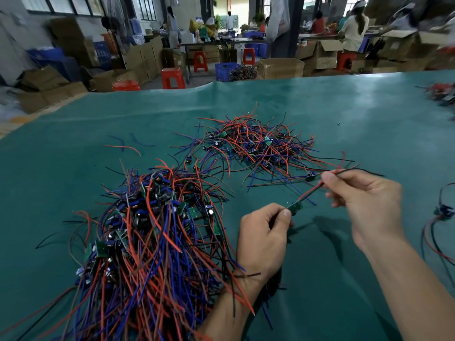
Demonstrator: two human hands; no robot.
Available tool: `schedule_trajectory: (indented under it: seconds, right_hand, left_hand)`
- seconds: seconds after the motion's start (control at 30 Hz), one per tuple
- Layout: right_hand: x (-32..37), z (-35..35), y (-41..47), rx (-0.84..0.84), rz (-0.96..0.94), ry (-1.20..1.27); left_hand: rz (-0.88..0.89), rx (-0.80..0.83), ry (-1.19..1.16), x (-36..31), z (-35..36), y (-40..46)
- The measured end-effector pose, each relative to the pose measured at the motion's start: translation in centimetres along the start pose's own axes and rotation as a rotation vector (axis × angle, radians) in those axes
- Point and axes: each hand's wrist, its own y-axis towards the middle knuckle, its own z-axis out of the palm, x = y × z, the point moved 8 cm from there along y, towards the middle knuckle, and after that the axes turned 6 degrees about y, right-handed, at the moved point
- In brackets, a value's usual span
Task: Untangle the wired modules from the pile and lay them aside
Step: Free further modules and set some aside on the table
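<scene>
big pile point(147, 242): sits on my left on the green mat point(320, 114), a thick mess of red, blue and black leads with little boards buried in it. My left wrist rests against its edge.
left hand point(263, 239): fingers curled, thumb pinching one small green module point(294, 207) just right of the pile, held up off the mat.
wires point(310, 191): the module's red and black pair runs up and right from the board, pulled fairly straight.
right hand point(364, 200): pinching those wires near their far end, other fingers loosely curled.
far pile point(258, 143): looser scatter further back, middle of the mat.
step: I'd say this one looks free of the tangle, just being straightened.
next: probably lay it off to the right, where a few wired bits point(440, 217) already lie at the edge, without dragging the tail through the scatter.
</scene>
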Motion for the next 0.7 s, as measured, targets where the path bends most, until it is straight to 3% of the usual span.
schedule_trajectory:
  seconds: [0.2, 0.27, 0.33, 0.43, 0.5, 0.6, 0.7]
  right_hand:
    - [0.9, -7.0, 0.8, -0.513, -0.115, 0.165]
    - [0.7, -7.6, 0.7, -0.568, -0.108, 0.193]
    - [0.2, -5.5, 0.9, -0.421, -0.033, 0.047]
    - [-2.1, 1.4, -0.7, 0.085, 0.103, -0.26]
    - [-3.1, 4.8, -2.5, 0.308, 0.1, -0.305]
    - [-2.8, 6.1, -3.3, 0.367, 0.062, -0.136]
    - [-1.5, 4.5, -2.1, 0.237, -0.023, -0.06]
  left_hand:
    - [-0.013, -0.056, 0.001, 0.1, -0.6, 0.0]
    - [-0.053, -0.15, -0.047, 0.6, -1.3, 0.1]
    - [-0.071, -0.191, -0.052, 0.8, -1.6, 0.1]
    - [-0.05, -0.184, -0.029, 0.8, -1.4, 0.0]
    - [-0.012, -0.165, -0.012, 0.5, -1.3, 0.2]
    - [0.023, -0.11, 0.016, 0.1, -0.7, 0.3]
    - [0.009, -0.05, 0.018, 0.3, 0.0, 0.2]
